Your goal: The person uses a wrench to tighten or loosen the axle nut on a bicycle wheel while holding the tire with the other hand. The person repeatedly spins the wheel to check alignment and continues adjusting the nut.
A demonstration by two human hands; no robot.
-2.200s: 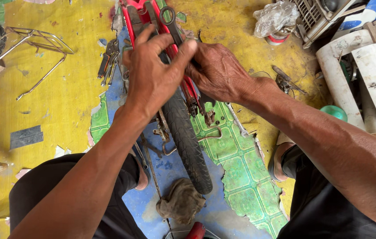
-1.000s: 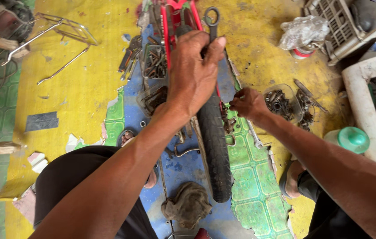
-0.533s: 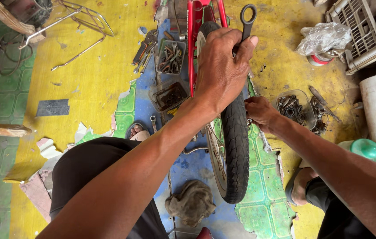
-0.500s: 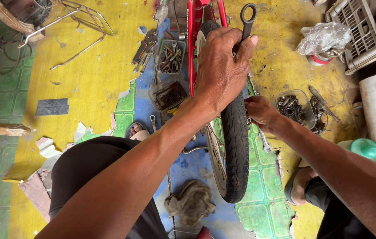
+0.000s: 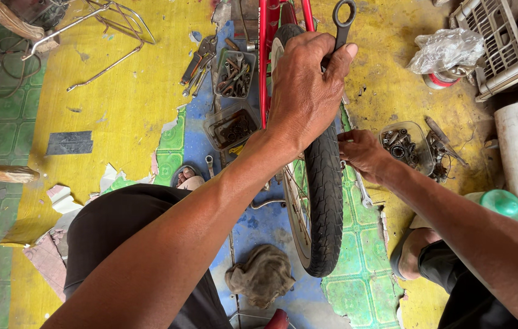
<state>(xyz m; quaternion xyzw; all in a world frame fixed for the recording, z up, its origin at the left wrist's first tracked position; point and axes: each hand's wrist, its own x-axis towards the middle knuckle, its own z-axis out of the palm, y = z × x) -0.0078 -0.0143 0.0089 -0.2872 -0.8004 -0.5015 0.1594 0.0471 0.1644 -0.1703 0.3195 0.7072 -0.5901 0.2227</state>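
My left hand [image 5: 307, 91] grips the top of a black bicycle tyre [image 5: 325, 201] and also holds a ring spanner [image 5: 343, 21] whose ring end sticks up above the fingers. The wheel sits upright in a red bicycle frame [image 5: 263, 55]. My right hand [image 5: 361, 152] is low on the right side of the wheel near the hub, fingers curled; what it holds is hidden behind the tyre.
Two small trays of bolts and tools [image 5: 234, 73] lie left of the wheel. A clear dish of bearings [image 5: 402, 143] sits at the right. A dirty rag [image 5: 263, 274] lies near my knees. A green-capped bottle [image 5: 501, 204], plastic bag [image 5: 445, 49] and wire rack [image 5: 100, 24] surround.
Both hands were together on the wheel; my right hand has since dropped to the hub side while my left stayed on top of the tyre with the spanner. The view has shifted downwards.
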